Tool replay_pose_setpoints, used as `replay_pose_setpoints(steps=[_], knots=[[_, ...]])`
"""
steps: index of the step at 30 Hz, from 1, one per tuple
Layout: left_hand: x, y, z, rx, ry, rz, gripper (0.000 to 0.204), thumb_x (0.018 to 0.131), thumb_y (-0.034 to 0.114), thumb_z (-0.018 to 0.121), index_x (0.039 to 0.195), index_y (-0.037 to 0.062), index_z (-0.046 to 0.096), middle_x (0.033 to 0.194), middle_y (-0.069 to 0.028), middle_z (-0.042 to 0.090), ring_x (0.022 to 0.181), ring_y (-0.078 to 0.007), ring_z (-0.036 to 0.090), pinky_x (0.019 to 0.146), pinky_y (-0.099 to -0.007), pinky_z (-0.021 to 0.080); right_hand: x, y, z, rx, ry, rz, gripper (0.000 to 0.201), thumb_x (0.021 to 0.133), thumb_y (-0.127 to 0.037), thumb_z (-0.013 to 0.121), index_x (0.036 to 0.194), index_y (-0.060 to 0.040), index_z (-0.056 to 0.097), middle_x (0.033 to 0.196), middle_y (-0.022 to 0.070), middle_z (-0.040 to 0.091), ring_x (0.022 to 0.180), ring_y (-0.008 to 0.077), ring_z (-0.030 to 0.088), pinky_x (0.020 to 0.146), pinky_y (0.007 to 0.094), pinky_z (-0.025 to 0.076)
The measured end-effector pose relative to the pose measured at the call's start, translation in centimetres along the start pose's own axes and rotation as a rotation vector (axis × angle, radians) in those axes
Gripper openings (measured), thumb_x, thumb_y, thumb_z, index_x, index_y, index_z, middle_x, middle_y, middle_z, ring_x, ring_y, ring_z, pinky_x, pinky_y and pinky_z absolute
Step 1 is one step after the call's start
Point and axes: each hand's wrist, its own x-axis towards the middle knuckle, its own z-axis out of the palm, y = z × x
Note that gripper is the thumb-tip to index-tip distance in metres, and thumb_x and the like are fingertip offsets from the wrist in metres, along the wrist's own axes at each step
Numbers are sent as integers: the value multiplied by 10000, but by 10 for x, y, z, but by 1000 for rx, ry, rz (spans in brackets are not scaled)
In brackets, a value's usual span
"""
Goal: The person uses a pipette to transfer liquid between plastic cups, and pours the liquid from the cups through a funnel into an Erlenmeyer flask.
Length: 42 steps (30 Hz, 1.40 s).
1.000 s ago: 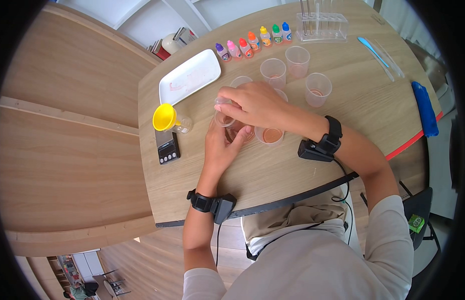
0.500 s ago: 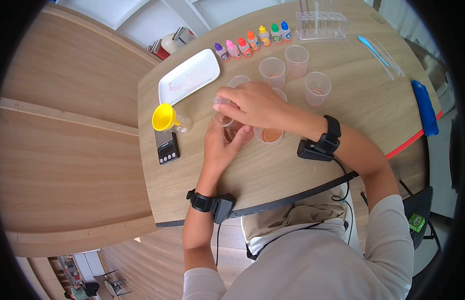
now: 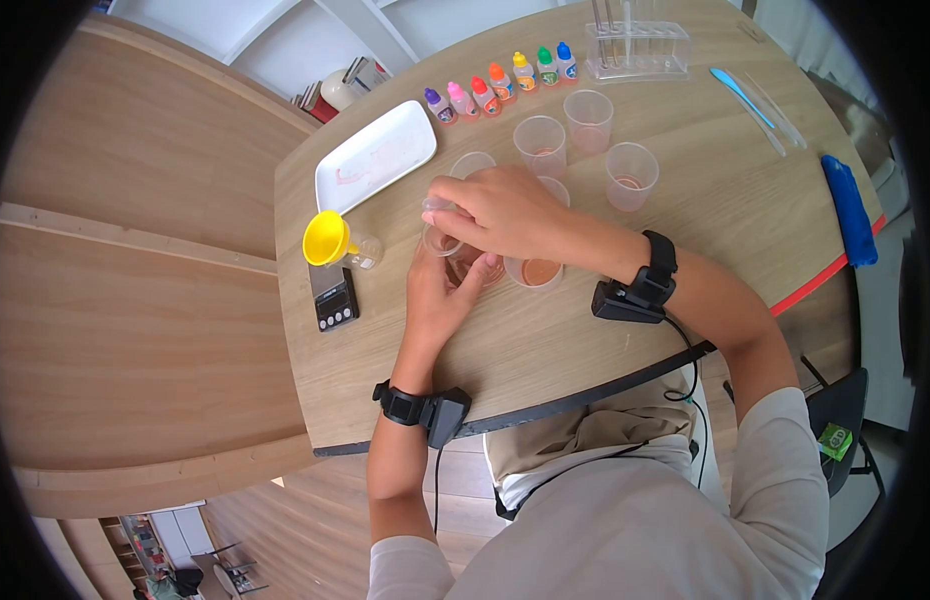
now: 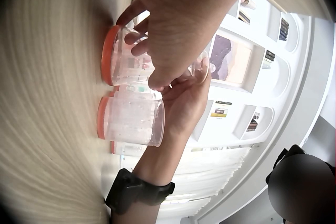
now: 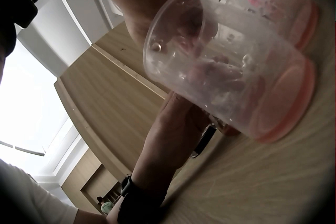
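Observation:
In the head view, the right hand (image 3: 510,212) pinches a small clear cup (image 3: 438,204) from above, over the left hand (image 3: 440,302). That left hand curls round a clear cup (image 3: 477,268) low on the table; the right hand partly covers it. Just beside it stands a clear cup with reddish-brown contents (image 3: 538,270). The left wrist view shows the right hand (image 4: 184,106) by a small clear cup (image 4: 200,67) near the left hand (image 4: 184,24). A large clear cup (image 5: 226,71) fills much of the right wrist view, hiding part of the grip.
Several clear cups (image 3: 540,147) stand beyond the hands. Behind are a white tray (image 3: 377,155), small dropper bottles (image 3: 485,97) and a test tube rack (image 3: 637,52). A scale (image 3: 334,300) and yellow funnel (image 3: 326,238) lie left, a blue roll (image 3: 848,210) right.
The head view has shifted slightly, so the table objects appear a little further left. Both hands keep nearly the same pose and hold.

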Motion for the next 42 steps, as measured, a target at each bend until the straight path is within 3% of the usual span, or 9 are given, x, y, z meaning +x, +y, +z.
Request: replay_pose_setpoints(steps=[17, 26, 28, 35, 37, 42], knots=[[0, -1, 0, -16, 7, 0, 426, 817, 120, 742, 1186, 45, 542, 1067, -128, 628, 956, -251, 622, 819, -343, 484, -1, 0, 0, 12, 11, 2, 330, 932, -381, 537, 875, -67, 624, 592, 144, 604, 567, 359, 597, 559, 471, 450], [0, -2, 0, -8, 1, -9, 441, 819, 128, 742, 1202, 45, 541, 1077, -131, 630, 970, -258, 618, 836, -349, 479, -1, 1, 0, -23, -3, -13, 276, 937, -350, 553, 913, -78, 595, 611, 124, 619, 574, 334, 601, 517, 440, 425], [0, -5, 1, -20, -4, -16, 448, 820, 137, 743, 1210, 47, 540, 1084, -133, 630, 970, -258, 617, 838, -349, 478, 0, 0, 0, 17, 6, 2, 326, 932, -377, 538, 865, -68, 617, 589, 144, 602, 565, 363, 595, 556, 476, 446], [0, -6, 1, -46, -4, 5, 458, 823, 148, 745, 1218, 48, 537, 1096, -133, 631, 981, -254, 615, 841, -346, 478, -1, 1, 0, 21, 16, -1, 325, 932, -377, 537, 867, -68, 616, 590, 141, 603, 565, 362, 594, 554, 475, 445], [0, -5, 0, -47, -11, -1, 460, 826, 150, 744, 1224, 50, 535, 1100, -130, 631, 987, -252, 615, 842, -346, 478, -1, 1, 0, -2, 0, -9, 273, 937, -346, 551, 916, -77, 597, 619, 125, 626, 575, 338, 601, 518, 435, 429], [-1, -5, 0, -42, -12, 10, 464, 828, 149, 745, 1229, 54, 532, 1101, -128, 631, 985, -243, 616, 839, -343, 478, -1, 1, 0, -4, 0, -9, 272, 935, -350, 554, 915, -82, 599, 620, 119, 627, 575, 337, 601, 517, 435, 428]])
